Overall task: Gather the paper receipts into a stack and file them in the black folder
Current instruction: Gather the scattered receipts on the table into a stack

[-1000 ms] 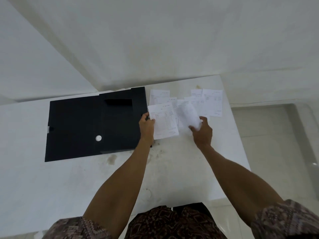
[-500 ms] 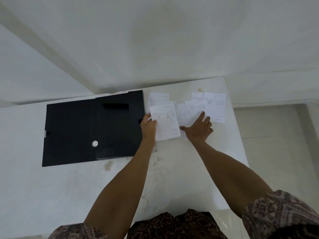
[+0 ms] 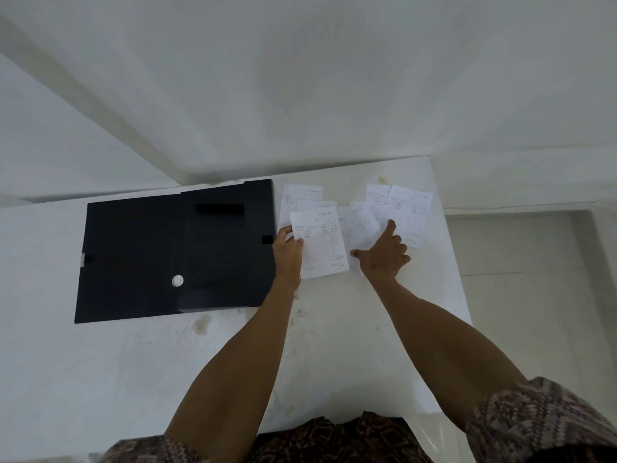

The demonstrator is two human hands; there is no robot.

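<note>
Thumb and fingers (image 3: 284,232) of the left hand (image 3: 287,254) pinch the left edge of the front receipt (image 3: 322,243), which overlaps others behind it. The right hand (image 3: 384,257) is spread, with the thumb out and the index finger stretched onto the fanned receipts (image 3: 409,212). It seems to press them, though contact is unclear. All the paper lies on the white table (image 3: 133,362), just right of the open black folder (image 3: 160,248).

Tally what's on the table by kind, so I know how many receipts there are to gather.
White paper receipts: 6 visible, overlapping, so more may be hidden; the left hand pinches one
Black folder, lying open: 1
Total: 7 on the white table
</note>
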